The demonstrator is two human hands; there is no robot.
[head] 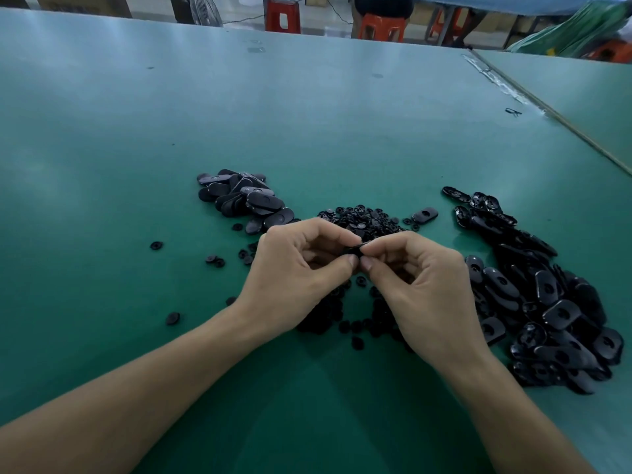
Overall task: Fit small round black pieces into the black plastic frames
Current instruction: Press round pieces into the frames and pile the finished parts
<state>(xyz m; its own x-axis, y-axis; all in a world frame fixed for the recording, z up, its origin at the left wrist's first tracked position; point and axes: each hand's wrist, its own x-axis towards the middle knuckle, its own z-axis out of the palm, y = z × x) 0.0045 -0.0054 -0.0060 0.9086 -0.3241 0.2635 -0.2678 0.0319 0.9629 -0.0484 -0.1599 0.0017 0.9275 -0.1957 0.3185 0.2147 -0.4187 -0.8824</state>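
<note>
surface [307, 114]: green, fills most of the frame. Stock is laid in the lower-centre band, judged to be within reach of both arms.
right pile [547, 319]: black plastic frames heaped loose, centre right to lower right, many with an open hole. Judged to be unfilled feed stock, set beside the right grip for quick picks.
left pile [246, 200]: smaller stack of frames left of centre, above the left grip. Likely finished output, set well apart from the feed so the two are not mixed. Fitted or not cannot be confirmed.
round pieces [362, 218]: small black discs heaped at centre, just above the hands, with more spread beneath the wrists. Placed between the two piles, judged so either hand can draw one.
left grip [297, 268]: thumb and forefinger clamped on the held part from the left, other fingers curled.
right grip [424, 278]: thumb and forefinger pinched on the same part from the right. The tips of both grips are touching.
lone frame [425, 214]: lying flat, hole up, just right of the disc heap.
held part [359, 248]: only a black sliver is seen between the fingertips, raised off the surface at frame centre. Frame, disc or both cannot be told. A press-fit is judged to be in hand, with opposed pinches used to square the disc to its seat.
strays [156, 245]: a few discs scattered left of the left grip.
</note>
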